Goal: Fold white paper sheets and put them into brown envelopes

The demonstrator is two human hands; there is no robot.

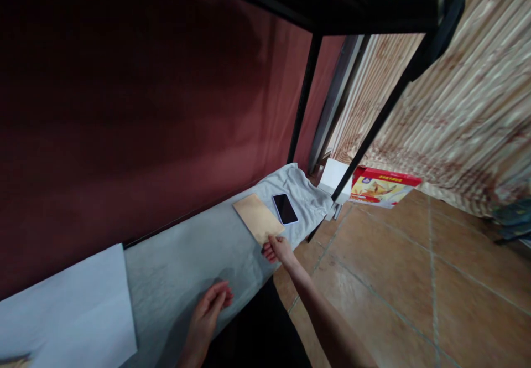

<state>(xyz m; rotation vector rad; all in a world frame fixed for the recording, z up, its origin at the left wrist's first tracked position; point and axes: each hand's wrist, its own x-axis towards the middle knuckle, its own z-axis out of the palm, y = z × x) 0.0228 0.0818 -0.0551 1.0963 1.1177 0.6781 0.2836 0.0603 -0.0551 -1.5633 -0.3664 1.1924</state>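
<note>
My right hand (279, 249) pinches the near corner of a flat tan sheet, like a paper envelope (257, 216), between thumb and fingers. The envelope lies on a grey cloth (186, 263) that covers a long narrow surface. Just beyond it, to the right, is a smartphone (285, 209) with a dark screen and a pale edge. My left hand (211, 304) hovers over the near edge of the cloth, its fingers curled in and nothing visible in them. Apart from the envelope, it touches no object.
Large white sheets (83, 307) lie at the left end of the cloth. A dark shelf (365, 3) on black posts hangs overhead. Past the far end, a red and yellow box (384, 186) stands on the tiled floor (394, 279), before a striped curtain (468, 108). A red wall (145, 135) runs behind.
</note>
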